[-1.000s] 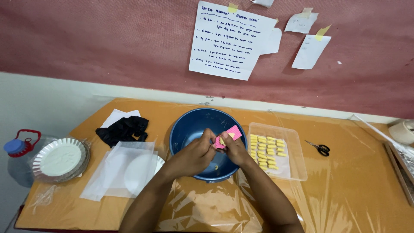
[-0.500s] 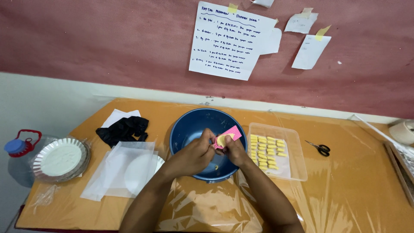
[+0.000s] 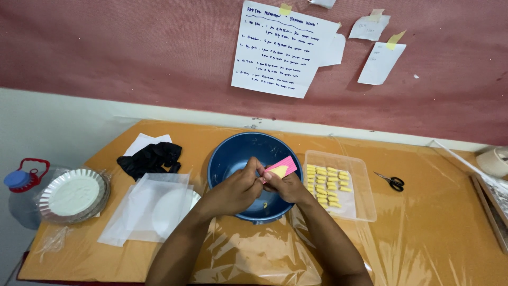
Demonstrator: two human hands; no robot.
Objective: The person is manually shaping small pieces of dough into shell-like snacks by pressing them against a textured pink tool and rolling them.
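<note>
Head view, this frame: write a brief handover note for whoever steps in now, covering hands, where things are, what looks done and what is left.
Left hand and right hand meet over the blue bowl, pinching a pink scraper with a yellow dab on it.
Clear tray right of the bowl holds rows of small yellow pieces; about half its floor is bare.
Scissors lie farther right.
Left of the bowl: translucent sheets over a white plate, black gloves, stacked foil plates.
Done: several rows laid. Left: the tray's bare part, judging by how it lies.
</note>
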